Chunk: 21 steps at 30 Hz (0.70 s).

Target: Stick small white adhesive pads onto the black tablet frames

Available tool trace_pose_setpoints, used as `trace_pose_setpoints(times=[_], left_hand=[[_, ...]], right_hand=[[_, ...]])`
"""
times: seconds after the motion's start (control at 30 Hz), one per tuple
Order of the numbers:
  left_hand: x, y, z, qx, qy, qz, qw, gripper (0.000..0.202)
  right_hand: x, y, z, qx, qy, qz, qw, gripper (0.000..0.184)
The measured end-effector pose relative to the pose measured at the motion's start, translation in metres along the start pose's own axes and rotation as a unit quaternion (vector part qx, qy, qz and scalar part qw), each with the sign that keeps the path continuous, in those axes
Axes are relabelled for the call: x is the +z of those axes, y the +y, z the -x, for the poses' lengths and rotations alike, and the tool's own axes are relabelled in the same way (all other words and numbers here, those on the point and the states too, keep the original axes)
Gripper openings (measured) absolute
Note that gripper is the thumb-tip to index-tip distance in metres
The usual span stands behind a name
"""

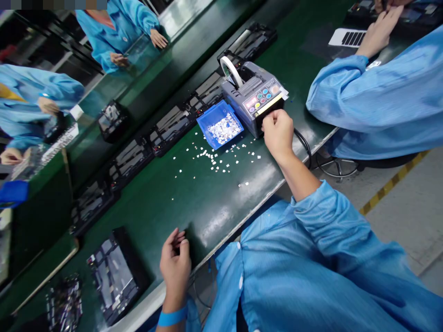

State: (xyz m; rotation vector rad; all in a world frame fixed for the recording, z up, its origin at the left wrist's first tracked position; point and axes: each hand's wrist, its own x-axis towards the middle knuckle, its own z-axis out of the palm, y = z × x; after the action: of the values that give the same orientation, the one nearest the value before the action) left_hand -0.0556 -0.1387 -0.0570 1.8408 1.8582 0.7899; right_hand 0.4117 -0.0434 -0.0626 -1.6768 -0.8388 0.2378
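Note:
My right hand (278,133) is at the front of a grey automatic tape dispenser (254,94), just below its yellow label. Its fingers are pinched together, and whatever they may hold is hidden. A white tape roll (231,72) stands upright in the dispenser. Beside the machine sits a blue bin (214,119) with many small white pieces (225,129) in it; more of these lie scattered on the green bench (204,207). Over the bench's near edge, my left hand (176,260) hangs with loosely curled fingers, thumb apart, and nothing in it.
A black tray-like unit (114,276) lies left of my left hand, near a pile of small parts (64,302). Several similar units (129,157) line the back of the bench. A co-worker's sleeve (374,97) is close on the right. A black cable (304,143) runs off the edge.

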Motion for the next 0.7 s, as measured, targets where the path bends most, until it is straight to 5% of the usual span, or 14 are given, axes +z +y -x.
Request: trace_pose_setpoints(times=[0.13,0.43,0.7], left_hand=[[0.000,-0.004,0.000,0.002,0.000,0.002,1.000,0.056],[0.002,0.000,0.000,0.000,0.008,0.001,1.000,0.054],[0.003,0.004,0.001,0.003,0.014,-0.001,1.000,0.053]], right_hand=[[-0.002,0.003,0.011,0.039,0.084,-0.056,0.994,0.012],[-0.004,-0.010,0.005,0.022,0.068,0.011,0.997,0.007],[0.022,0.003,-0.005,0.018,0.101,0.057,0.993,0.019]])
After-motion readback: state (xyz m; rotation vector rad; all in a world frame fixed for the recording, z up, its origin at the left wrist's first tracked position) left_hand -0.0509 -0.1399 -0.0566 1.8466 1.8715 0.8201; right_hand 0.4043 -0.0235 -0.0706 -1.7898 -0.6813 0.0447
